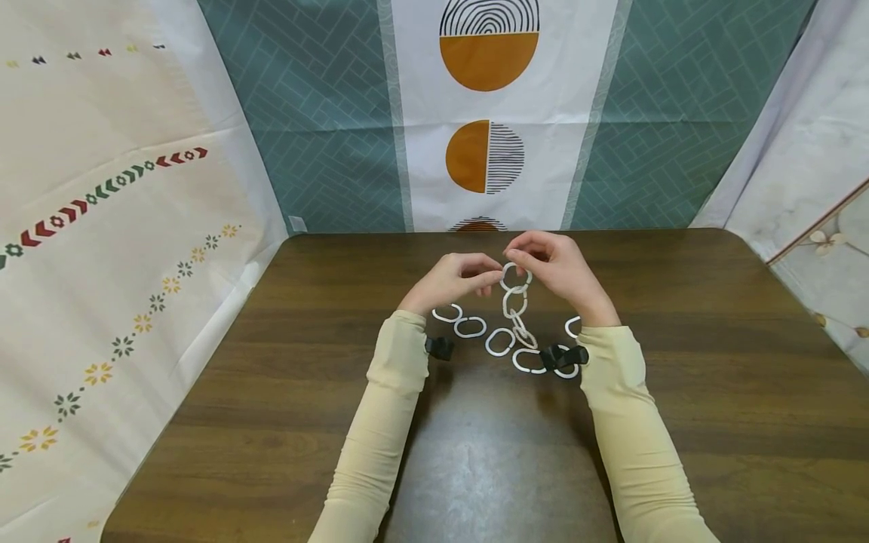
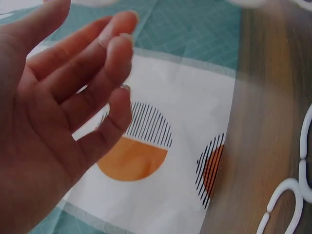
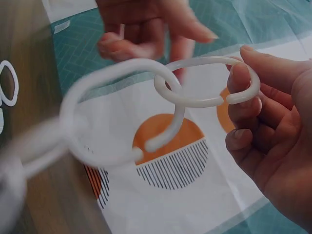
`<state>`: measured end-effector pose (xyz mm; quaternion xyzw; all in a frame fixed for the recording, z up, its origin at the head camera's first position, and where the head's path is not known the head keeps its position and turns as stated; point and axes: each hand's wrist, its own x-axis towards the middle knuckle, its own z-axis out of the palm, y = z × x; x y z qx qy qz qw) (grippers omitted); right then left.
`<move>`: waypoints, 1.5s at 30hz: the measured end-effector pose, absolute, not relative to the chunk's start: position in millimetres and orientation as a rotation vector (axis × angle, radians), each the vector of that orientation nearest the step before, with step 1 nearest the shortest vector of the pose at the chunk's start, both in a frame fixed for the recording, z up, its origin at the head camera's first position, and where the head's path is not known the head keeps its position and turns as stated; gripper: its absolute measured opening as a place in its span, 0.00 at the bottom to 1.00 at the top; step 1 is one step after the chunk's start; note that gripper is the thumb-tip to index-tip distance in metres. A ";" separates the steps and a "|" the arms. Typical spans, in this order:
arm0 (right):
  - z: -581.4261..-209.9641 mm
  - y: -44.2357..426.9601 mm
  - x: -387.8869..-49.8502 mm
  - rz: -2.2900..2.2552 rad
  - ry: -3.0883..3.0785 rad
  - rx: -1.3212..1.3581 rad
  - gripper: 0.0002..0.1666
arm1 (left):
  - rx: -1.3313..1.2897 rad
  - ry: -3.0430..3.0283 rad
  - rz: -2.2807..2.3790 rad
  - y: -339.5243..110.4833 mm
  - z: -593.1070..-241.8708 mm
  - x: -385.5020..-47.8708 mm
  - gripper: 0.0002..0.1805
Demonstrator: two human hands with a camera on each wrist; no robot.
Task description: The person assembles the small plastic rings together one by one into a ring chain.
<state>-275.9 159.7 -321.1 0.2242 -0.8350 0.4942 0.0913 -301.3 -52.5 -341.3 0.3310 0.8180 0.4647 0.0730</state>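
My right hand [image 1: 558, 270] pinches the top link of a hanging chain of white plastic C-shaped links [image 1: 506, 303]. In the right wrist view that top link [image 3: 200, 103] lies between thumb and fingertips, its small gap showing near them. A second link [image 3: 122, 66] hangs from it, and more trail off, blurred, to the lower left. My left hand [image 1: 451, 280] is raised just left of the top link. Its fingers are loosely bent, with the thumb apart, and nothing shows in its grasp in the left wrist view [image 2: 63, 107].
Several loose white links [image 1: 470, 336] lie on the brown wooden table [image 1: 271, 392] beneath and around the hands, some partly covered by the right wrist's black camera mount [image 1: 563, 357]. A patterned cloth [image 1: 326, 151] hangs behind the table's far edge.
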 end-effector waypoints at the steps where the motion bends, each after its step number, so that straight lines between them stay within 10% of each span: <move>1: -320.8 158.6 -275.5 1.460 -2.480 0.669 0.09 | 1.015 2.455 1.397 -51.2 -340.5 -300.8 0.12; 45: -395.4 150.6 -307.1 0.822 -3.284 1.069 0.05 | 0.898 2.564 1.819 -68.1 -339.2 -307.5 0.11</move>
